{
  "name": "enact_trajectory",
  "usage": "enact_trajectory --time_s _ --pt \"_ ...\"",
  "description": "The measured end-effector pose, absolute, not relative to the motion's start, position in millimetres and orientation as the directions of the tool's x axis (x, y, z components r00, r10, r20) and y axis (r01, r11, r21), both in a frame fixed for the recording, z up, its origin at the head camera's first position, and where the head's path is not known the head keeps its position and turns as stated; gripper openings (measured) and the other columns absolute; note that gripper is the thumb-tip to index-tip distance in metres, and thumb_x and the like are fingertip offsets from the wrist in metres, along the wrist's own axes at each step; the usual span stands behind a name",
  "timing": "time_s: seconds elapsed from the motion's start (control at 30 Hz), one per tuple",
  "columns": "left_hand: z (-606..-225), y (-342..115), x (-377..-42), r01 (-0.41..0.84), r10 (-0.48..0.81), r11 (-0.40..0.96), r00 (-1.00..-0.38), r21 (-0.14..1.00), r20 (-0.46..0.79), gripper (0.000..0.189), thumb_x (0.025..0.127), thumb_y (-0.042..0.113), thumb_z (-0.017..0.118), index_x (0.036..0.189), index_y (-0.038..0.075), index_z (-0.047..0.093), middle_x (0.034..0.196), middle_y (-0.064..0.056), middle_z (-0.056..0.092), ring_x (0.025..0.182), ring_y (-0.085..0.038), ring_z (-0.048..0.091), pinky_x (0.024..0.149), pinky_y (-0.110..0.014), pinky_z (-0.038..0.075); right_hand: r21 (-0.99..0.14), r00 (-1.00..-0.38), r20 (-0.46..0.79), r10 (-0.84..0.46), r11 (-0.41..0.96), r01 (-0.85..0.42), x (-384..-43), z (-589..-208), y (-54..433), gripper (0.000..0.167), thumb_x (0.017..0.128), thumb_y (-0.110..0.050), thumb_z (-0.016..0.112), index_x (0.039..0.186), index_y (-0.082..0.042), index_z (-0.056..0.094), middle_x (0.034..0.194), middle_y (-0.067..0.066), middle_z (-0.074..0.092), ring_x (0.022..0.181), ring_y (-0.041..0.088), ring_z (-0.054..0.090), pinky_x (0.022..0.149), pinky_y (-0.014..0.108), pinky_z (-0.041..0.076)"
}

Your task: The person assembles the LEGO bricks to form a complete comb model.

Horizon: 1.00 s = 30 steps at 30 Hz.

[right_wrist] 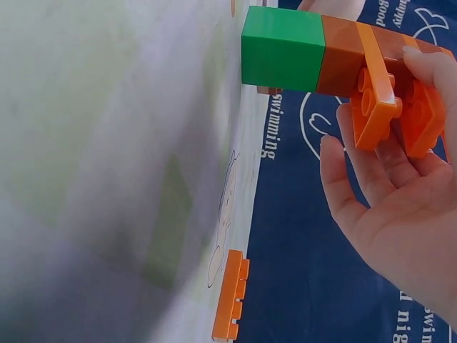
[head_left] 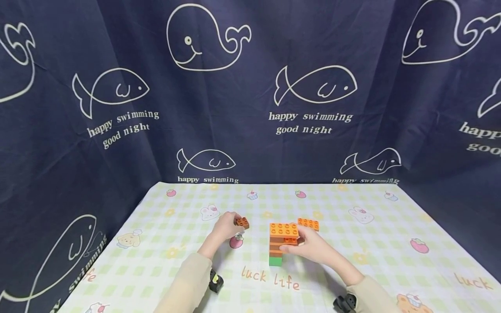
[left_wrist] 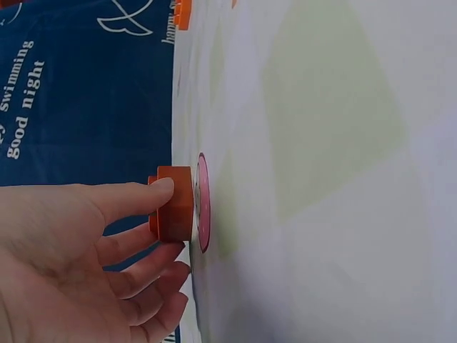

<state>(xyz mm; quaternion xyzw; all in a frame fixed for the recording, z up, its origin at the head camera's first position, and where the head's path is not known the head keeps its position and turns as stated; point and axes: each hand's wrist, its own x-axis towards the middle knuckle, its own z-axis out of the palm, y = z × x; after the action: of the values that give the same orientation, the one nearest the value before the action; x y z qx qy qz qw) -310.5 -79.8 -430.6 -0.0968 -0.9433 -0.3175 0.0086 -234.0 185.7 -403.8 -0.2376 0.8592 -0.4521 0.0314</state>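
Thumb and fingers of my left hand [head_left: 224, 227] pinch a brown toy building brick [head_left: 243, 223] at the table, left of the stack. The left wrist view shows that brick [left_wrist: 176, 204] with its studs turned toward the palm. My right hand [head_left: 313, 248] grips a stack of toy bricks [head_left: 275, 247] from its right side. The stack has a green brick [right_wrist: 282, 47] at its base, with brown and orange bricks above it. Two orange bricks jut out sideways in the right wrist view, near the fingers. The stack's far side is hidden.
Just behind the right hand lies a loose orange brick [head_left: 308, 224], studs up. A checked cloth [head_left: 156, 243] with printed pictures covers the table. Behind the table hangs a dark blue curtain [head_left: 250, 108] with fish and whale drawings.
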Motion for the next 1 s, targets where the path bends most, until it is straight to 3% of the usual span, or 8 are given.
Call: enact_trajectory --time_s 0.27,0.67,1.0 --pt "-429 -83 -309 0.200 0.184 0.752 -0.979 0.628 0.092 0.033 0.079 0.013 0.072 0.108 -0.001 0.063 0.095 -0.011 0.065 0.087 -0.023 0.059 0.082 -0.041 0.050 -0.786 -0.883 0.174 -0.436 0.479 -0.391 -235 -406 184 0.046 0.081 -0.030 0.073 0.116 -0.004 0.060 0.101 0.005 0.067 0.079 0.004 0.058 0.072 0.021 0.051" --pt "-419 -82 -299 0.325 0.278 0.634 -0.942 0.702 0.186 0.038 0.079 0.010 0.073 0.113 -0.004 0.060 0.098 -0.013 0.063 0.089 -0.025 0.062 0.079 -0.035 0.054 -0.785 -0.887 0.160 -0.433 0.489 -0.380 -235 -405 185 0.047 0.081 -0.031 0.073 0.117 -0.004 0.059 0.104 0.007 0.067 0.081 0.005 0.059 0.073 0.022 0.052" --pt "-409 -82 -286 0.386 0.311 0.538 -0.917 0.749 0.249 0.034 0.080 0.016 0.074 0.109 0.001 0.064 0.102 -0.010 0.068 0.092 -0.021 0.065 0.075 -0.024 0.055 -0.786 -0.894 0.146 -0.425 0.499 -0.365 -235 -406 184 0.048 0.081 -0.033 0.073 0.118 -0.005 0.059 0.103 0.006 0.067 0.082 0.006 0.061 0.074 0.023 0.052"
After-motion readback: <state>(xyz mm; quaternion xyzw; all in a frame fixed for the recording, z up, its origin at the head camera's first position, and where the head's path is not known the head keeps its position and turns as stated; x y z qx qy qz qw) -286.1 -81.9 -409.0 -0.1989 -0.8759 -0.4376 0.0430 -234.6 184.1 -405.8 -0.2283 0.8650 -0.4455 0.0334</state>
